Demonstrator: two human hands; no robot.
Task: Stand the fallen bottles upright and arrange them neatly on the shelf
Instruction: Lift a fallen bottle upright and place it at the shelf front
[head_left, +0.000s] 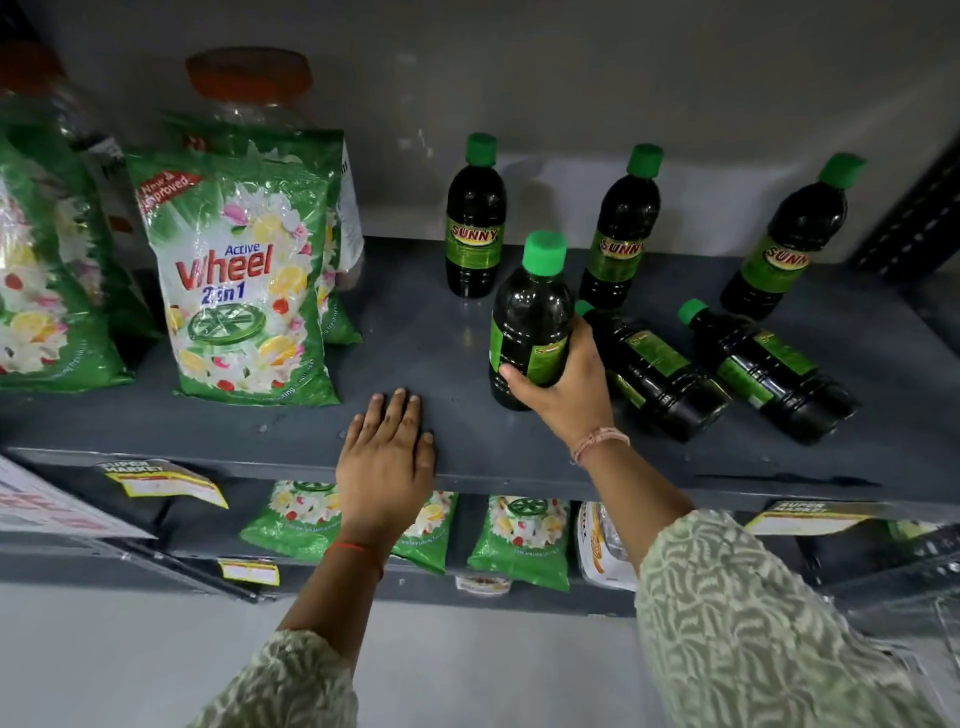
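Bottle (527, 322) upright in rt hand (563, 387), grey shelf (415, 332)

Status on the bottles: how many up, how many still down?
Three bottles stand along the back. The right hand grips a fourth bottle, upright, near the front. The left hand lies flat on the shelf. Two bottles lie down. Lining up remains.

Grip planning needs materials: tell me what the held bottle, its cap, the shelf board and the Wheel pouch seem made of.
Held bottle: likely clear glossy plastic holding dark liquid, given its highlights; glass not excluded.
Cap: matte green plastic, apparently.
Shelf board: painted grey metal by its thin folded edge, faint sheen.
Wheel pouch: thin glossy plastic film, crinkled and reflective.
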